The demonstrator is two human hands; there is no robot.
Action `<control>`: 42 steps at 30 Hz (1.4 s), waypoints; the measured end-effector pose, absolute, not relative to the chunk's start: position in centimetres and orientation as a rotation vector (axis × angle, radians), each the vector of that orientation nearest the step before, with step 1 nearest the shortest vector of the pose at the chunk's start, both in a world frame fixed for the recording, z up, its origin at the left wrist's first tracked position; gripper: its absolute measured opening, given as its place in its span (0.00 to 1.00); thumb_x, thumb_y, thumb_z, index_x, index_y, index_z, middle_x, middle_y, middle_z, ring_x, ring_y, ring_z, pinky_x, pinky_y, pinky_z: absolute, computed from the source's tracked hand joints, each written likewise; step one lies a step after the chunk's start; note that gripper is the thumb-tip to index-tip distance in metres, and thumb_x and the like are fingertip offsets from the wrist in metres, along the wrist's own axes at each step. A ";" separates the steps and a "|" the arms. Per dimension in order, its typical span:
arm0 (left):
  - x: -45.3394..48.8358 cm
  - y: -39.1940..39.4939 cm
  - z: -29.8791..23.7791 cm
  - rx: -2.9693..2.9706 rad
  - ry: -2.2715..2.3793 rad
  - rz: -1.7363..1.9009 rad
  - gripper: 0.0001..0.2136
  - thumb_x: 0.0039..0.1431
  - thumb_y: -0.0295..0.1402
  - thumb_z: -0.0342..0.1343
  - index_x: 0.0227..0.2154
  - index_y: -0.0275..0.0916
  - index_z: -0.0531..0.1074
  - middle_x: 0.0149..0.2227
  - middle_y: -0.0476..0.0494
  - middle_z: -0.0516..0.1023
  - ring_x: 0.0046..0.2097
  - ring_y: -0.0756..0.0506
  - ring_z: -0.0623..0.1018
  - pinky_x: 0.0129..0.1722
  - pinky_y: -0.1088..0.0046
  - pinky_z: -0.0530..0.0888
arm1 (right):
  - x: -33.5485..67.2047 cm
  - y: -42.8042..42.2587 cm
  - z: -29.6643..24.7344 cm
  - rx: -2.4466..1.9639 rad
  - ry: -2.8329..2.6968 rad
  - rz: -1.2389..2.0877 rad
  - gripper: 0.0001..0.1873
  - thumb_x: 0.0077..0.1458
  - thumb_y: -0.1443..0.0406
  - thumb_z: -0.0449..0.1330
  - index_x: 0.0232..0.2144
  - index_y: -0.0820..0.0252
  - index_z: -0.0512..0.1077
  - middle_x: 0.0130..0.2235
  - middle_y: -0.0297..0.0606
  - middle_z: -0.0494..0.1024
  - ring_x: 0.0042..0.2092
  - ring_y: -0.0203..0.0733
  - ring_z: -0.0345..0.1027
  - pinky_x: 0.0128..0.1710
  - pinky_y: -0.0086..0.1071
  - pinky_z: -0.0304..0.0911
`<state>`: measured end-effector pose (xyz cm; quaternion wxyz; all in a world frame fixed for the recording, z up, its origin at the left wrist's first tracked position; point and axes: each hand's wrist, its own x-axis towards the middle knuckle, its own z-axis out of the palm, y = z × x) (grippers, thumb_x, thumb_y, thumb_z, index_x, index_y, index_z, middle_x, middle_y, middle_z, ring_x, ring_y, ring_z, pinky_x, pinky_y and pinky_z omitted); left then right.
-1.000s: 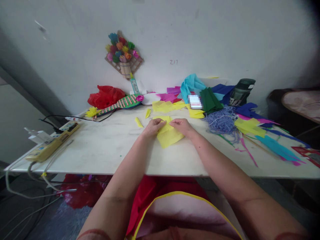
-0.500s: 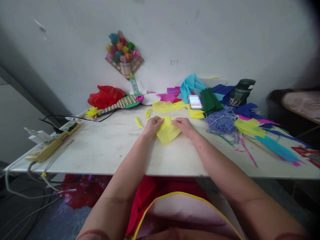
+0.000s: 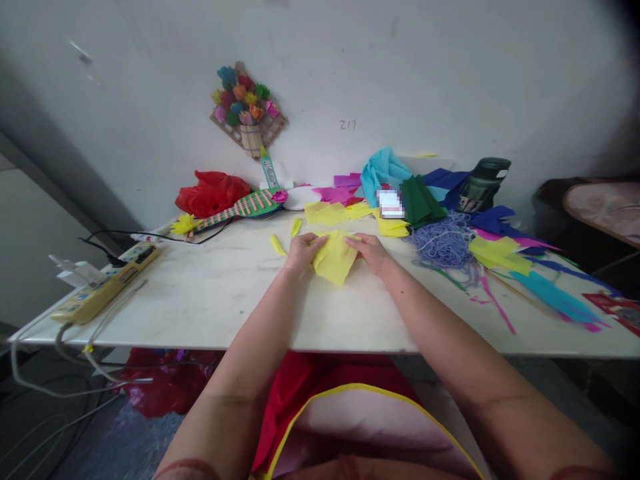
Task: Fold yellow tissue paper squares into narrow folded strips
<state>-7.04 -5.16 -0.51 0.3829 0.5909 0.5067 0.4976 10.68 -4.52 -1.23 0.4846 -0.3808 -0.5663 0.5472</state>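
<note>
Yellow paper (image 3: 336, 261) is between the left hand (image 3: 303, 253) and the right hand (image 3: 369, 254), each pinching a side, nearly closed. Its bottom corner has come up closer to the hands, so it is probably being turned or folded. Yellow strips (image 3: 277, 245) lie just past the left hand; yarn (image 3: 443, 240) sits right of the right hand.

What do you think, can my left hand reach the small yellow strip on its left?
Probably yes: the small yellow strip lies close by your left hand, nothing visible between, though that hand is pinching the yellow sheet.
</note>
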 end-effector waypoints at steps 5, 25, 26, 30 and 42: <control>-7.3 -4.4 -1.0 1.490 1.333 1.404 0.18 0.41 0.48 0.57 0.18 0.35 0.66 0.17 0.52 0.62 0.21 0.54 0.62 0.20 0.78 0.59 | 10.5 -4.4 -1.4 -0.946 -1.365 1.363 0.19 0.38 0.55 0.63 0.30 0.63 0.71 0.26 0.39 0.76 0.27 0.39 0.69 0.26 0.32 0.63; -7.4 -4.2 -0.9 1.766 1.462 1.355 0.15 0.48 0.44 0.51 0.19 0.37 0.64 0.18 0.53 0.61 0.23 0.53 0.60 0.22 0.77 0.57 | 10.4 -4.3 -1.6 -0.984 -1.483 1.334 0.14 0.37 0.57 0.64 0.26 0.62 0.72 0.23 0.34 0.75 0.24 0.38 0.66 0.22 0.30 0.61; -7.4 -4.1 -1.0 1.760 1.451 1.359 0.15 0.49 0.44 0.51 0.20 0.37 0.65 0.18 0.53 0.61 0.23 0.53 0.60 0.22 0.78 0.57 | 10.4 -4.3 -1.6 -0.991 -1.489 1.319 0.14 0.37 0.57 0.64 0.25 0.62 0.72 0.22 0.34 0.74 0.24 0.37 0.66 0.22 0.29 0.61; -7.5 -3.9 -1.4 1.759 1.436 1.361 0.15 0.49 0.45 0.50 0.22 0.37 0.67 0.19 0.52 0.64 0.23 0.53 0.62 0.23 0.78 0.59 | 10.3 -4.3 -1.6 -1.044 -1.516 1.237 0.14 0.38 0.56 0.62 0.22 0.61 0.70 0.20 0.32 0.72 0.23 0.36 0.64 0.22 0.29 0.60; -7.5 -3.9 -1.2 1.705 1.508 1.380 0.13 0.47 0.42 0.51 0.19 0.36 0.66 0.19 0.51 0.65 0.24 0.52 0.64 0.23 0.78 0.60 | 10.0 -4.1 -1.7 -0.958 -1.441 1.178 0.19 0.38 0.58 0.63 0.35 0.62 0.75 0.28 0.35 0.78 0.30 0.41 0.71 0.30 0.33 0.66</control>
